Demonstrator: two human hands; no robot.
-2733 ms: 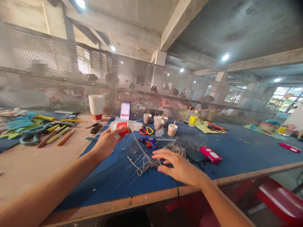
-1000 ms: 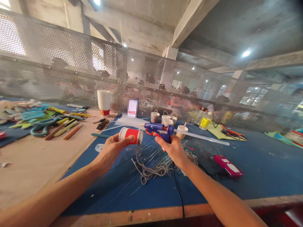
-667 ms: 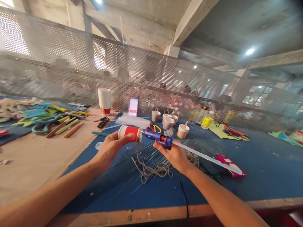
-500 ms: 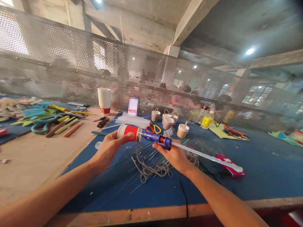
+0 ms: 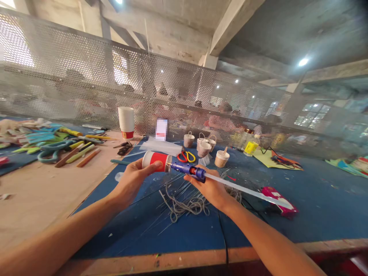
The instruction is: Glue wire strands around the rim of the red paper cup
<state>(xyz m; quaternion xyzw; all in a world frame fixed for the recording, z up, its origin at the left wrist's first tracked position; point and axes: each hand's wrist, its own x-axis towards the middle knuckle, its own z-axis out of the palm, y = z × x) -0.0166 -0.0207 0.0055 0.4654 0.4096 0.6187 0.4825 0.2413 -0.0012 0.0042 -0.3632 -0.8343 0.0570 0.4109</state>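
My left hand is closed round a red and white paper cup, tipped on its side. In my right hand is a blue hot glue gun, its nozzle at the cup's right end; I cannot tell whether it touches. A long translucent glue stick sticks out of the gun's back. Beneath the hands lie tangled grey cord and thin wires on the blue table top.
Behind the hands are red and yellow scissors, several small handled buckets and a tub with a stick. A stack of paper cups stands back left, near large scissors. A magenta packet lies right. Perforated metal screen behind.
The glue gun and my right hand have shifted slightly left, bringing the nozzle a little further toward the cup. My left hand and the cup stay almost still.
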